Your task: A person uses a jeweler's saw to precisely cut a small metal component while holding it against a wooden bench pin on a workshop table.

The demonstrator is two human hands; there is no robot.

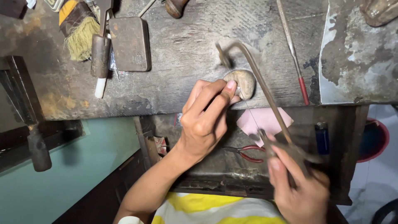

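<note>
**Saw frame at the bench edge**

Nearest to me, my right hand [300, 188] was closed around the handle of a jeweller's saw frame [265, 93]. The handle itself was buried in my grip and blurred, so I could not make out its shape. From there the frame's long axis ran up and to the left, away from me, ending in a hooked bend over the workbench [178, 54]. A thin blade line seemed to drop from that bend back toward my hand, though it was too fine to follow all the way.

My left hand [205, 120] was pinched shut, thumb and fingers pressing something tiny against the rounded wooden peg [241, 83] at the bench's front edge. My fingertips hid the piece entirely.

Below the edge, in the dark tray, lay red-handled pliers [248, 152], a pink paper [265, 121] partly behind the frame, and a blue lighter [322, 136] standing upright.

Farther back on the bench lay a red-tipped file [293, 52] running lengthwise away from me, a flat brown block [129, 43], and a straw brush [81, 35], cut off at the top edge.
</note>
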